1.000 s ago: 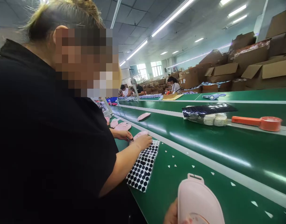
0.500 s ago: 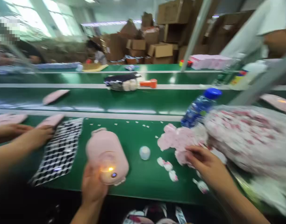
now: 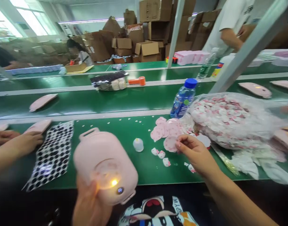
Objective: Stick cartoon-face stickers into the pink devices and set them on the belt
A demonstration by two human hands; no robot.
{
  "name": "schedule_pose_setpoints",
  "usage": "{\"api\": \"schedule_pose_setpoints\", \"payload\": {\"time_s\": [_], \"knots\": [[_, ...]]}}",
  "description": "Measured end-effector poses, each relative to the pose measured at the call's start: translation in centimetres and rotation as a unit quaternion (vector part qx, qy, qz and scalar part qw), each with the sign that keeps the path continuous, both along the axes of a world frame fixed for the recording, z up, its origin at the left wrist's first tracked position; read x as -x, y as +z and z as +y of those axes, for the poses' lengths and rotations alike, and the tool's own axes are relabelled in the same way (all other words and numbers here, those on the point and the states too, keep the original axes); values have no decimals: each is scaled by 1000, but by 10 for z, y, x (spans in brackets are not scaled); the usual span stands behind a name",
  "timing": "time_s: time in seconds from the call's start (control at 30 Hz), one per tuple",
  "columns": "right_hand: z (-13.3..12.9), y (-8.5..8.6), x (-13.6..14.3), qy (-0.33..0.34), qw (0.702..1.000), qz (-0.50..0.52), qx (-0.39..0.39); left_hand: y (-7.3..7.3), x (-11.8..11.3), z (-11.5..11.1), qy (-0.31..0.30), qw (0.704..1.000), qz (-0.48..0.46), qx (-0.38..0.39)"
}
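My left hand (image 3: 91,201) holds a pale pink rounded case (image 3: 105,160) from below, with an orange light glowing and a small round display lit near its lower end. Thumb and fingers of my right hand (image 3: 193,149) pinch the edge of a round pink patterned disc (image 3: 169,144), one of several thin discs in an overlapping pile (image 3: 161,127). Small white cat-face pieces (image 3: 166,162) lie in front of the pile. Between the case and the discs stands a small translucent cup-like item (image 3: 138,145).
A blue-capped bottle (image 3: 183,99) stands behind the discs. A clear bag of cat-face pieces (image 3: 226,122) fills the right side. At left, another person's hands (image 3: 28,142) are beside a black-dotted sheet (image 3: 53,153). A slanted metal post (image 3: 247,47) crosses the upper right.
The case appears larger and nearer in my left hand. My right hand and the whole scene have shifted left in the view, and the picture is sharper.
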State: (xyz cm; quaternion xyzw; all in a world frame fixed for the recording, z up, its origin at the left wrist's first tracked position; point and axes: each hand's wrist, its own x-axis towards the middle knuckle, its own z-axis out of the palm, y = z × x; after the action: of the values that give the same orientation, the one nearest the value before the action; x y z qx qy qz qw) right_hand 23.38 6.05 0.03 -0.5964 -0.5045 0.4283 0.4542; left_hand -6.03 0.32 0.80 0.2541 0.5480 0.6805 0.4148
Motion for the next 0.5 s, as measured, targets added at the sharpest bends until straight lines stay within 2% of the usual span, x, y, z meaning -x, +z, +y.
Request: {"api": "schedule_pose_setpoints", "payload": {"time_s": [0.07,0.13,0.23,0.3,0.33,0.4,0.5], "knots": [[-1,-7,-5,15,998,-60,2,8,-22,-1,-16,995,-98,31],[-1,-17,-12,24,986,-164,-16,12,-36,-1,-56,987,-149,13],[-5,-24,-21,-27,936,-334,-106,11,-42,-4,-95,979,-179,-18],[-13,-18,-21,-64,897,-390,-197,9,-40,-8,-92,979,-181,-21],[-17,-13,-18,-58,880,-405,-241,8,-38,-9,-82,980,-179,-17],[-23,-3,-5,9,871,-398,-289,4,-34,-11,-50,984,-169,-7],[-13,-4,31,126,901,-352,-219,-1,-29,-10,-13,988,-155,4]]}}
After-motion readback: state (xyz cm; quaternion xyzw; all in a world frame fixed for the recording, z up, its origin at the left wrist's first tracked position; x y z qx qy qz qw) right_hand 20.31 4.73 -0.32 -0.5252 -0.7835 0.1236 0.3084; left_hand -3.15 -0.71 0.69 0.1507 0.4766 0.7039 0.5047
